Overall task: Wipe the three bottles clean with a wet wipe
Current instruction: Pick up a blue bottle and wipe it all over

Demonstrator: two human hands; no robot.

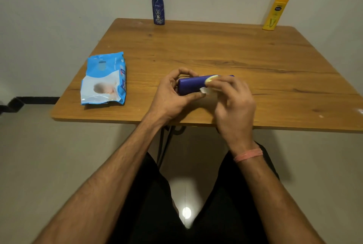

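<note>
A dark blue bottle (191, 84) lies sideways just above the wooden table (216, 51), near its front edge. My left hand (172, 94) grips its left end. My right hand (233, 102) presses a white wet wipe (207, 90) against the bottle's right half and hides that end. A second blue bottle (158, 5) stands upright at the table's back edge, left of centre. A yellow bottle (276, 14) stands upright at the back right.
A blue and white pack of wet wipes (104, 80) lies flat on the table's left side. A pale wall is right behind the table. My legs are under the front edge.
</note>
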